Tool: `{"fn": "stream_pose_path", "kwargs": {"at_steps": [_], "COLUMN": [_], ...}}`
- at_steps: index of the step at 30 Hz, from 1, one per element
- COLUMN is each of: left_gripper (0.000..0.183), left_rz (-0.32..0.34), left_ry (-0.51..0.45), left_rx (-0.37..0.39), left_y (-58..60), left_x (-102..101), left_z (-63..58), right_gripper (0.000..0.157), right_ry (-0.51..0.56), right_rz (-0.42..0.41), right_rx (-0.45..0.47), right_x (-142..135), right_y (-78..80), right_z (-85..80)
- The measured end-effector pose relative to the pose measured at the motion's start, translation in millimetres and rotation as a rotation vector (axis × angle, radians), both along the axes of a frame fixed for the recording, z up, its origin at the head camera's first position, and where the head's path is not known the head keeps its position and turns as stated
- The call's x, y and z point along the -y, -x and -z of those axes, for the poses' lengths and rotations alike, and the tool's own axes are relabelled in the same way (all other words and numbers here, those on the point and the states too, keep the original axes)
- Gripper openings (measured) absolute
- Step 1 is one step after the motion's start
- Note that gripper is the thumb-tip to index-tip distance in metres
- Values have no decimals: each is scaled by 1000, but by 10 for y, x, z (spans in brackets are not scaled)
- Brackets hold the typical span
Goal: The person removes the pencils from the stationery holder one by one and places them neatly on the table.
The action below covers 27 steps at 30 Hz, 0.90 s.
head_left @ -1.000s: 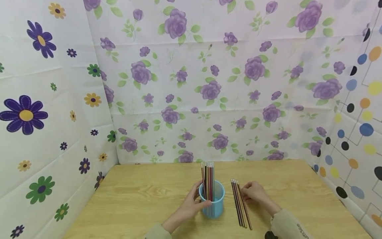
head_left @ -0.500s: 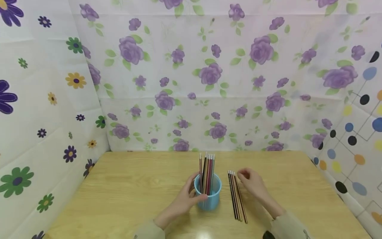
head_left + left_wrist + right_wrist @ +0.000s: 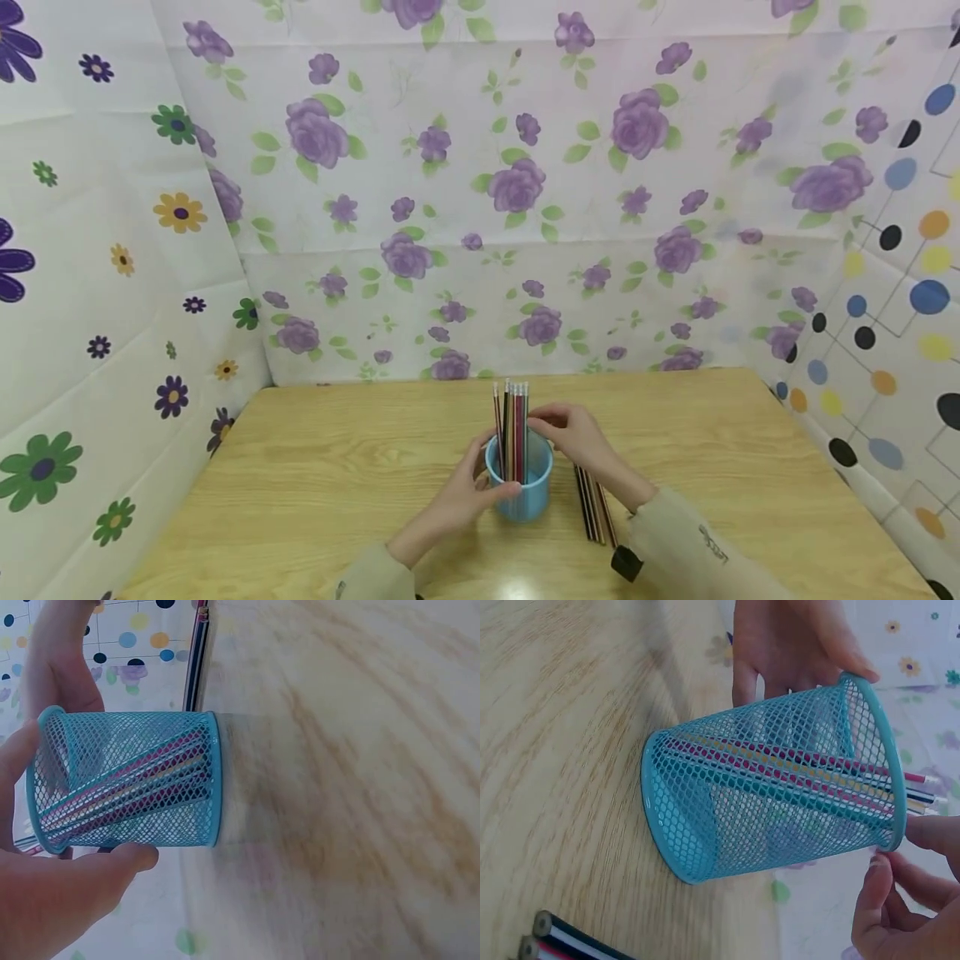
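Note:
A light-blue mesh pencil cup (image 3: 525,500) stands upright on the table with several pencils (image 3: 516,425) inside, their eraser ends up. My left hand (image 3: 459,500) holds the cup from the left, thumb across the front near the rim and fingers round the back. At the rim's far right is my right hand (image 3: 570,429), its thumb and index fingertips close by the pencils. The right wrist view shows this thumb (image 3: 934,831) and curled fingers on either side of the rim; I cannot tell whether they pinch anything. Several loose pencils (image 3: 592,508) lie under the right wrist.
The wood-grained table (image 3: 337,467) reaches back to a purple-flowered cloth (image 3: 420,317). Patterned cloths also hang at the left (image 3: 127,333) and right (image 3: 885,333). A small black block (image 3: 627,564) sits by the right cuff. Two loose pencil ends (image 3: 544,926) show in the right wrist view.
My right hand has moved left from beside the loose pencils to the cup's rim. My left hand keeps its hold on the cup. The head view has shifted.

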<state>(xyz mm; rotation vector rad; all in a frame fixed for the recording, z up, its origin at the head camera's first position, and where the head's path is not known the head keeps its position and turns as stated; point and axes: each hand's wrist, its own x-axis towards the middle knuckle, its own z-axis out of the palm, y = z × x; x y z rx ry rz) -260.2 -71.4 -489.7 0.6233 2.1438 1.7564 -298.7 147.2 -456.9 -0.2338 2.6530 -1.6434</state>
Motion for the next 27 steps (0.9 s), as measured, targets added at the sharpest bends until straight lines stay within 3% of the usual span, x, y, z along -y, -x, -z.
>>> {"fn": "stream_pose_path", "kwargs": {"at_steps": [7, 12, 19, 27], "left_gripper": [79, 82, 85, 84], "left_rz": [10, 10, -29, -42], "left_ry": [59, 130, 242, 188], "left_rx": [-13, -34, -139, -150], "left_y": [36, 47, 9, -5], "left_x": [16, 15, -19, -44], "left_z": [-83, -175, -300, -308], "right_gripper": [29, 32, 31, 42], "right_ry": [50, 55, 101, 251], "right_rz": [-23, -29, -31, -19], "right_rx": [55, 45, 33, 58], "right_x": [25, 41, -1, -131], "right_y": [71, 86, 46, 100], "right_z": [38, 39, -73, -184]}}
